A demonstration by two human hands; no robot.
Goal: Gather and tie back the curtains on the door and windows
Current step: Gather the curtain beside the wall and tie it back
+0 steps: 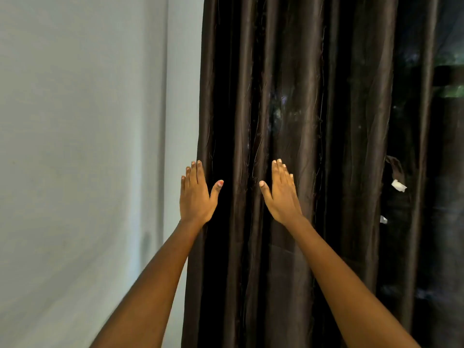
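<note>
A dark brown, shiny curtain [326, 109] hangs in long vertical folds across the middle and right of the view. My left hand [197, 195] is raised at the curtain's left edge, fingers straight and together, thumb spread. My right hand [282, 194] is raised in front of the folds a little to the right, fingers straight, thumb out toward the left hand. Neither hand holds any cloth. A dark strap-like loop [395, 168] with a small white tag [399, 185] hangs at the curtain's right side.
A plain pale wall [88, 146] fills the left half. Dark glass [449, 121] with faint green reflections shows beyond the curtain's right edge.
</note>
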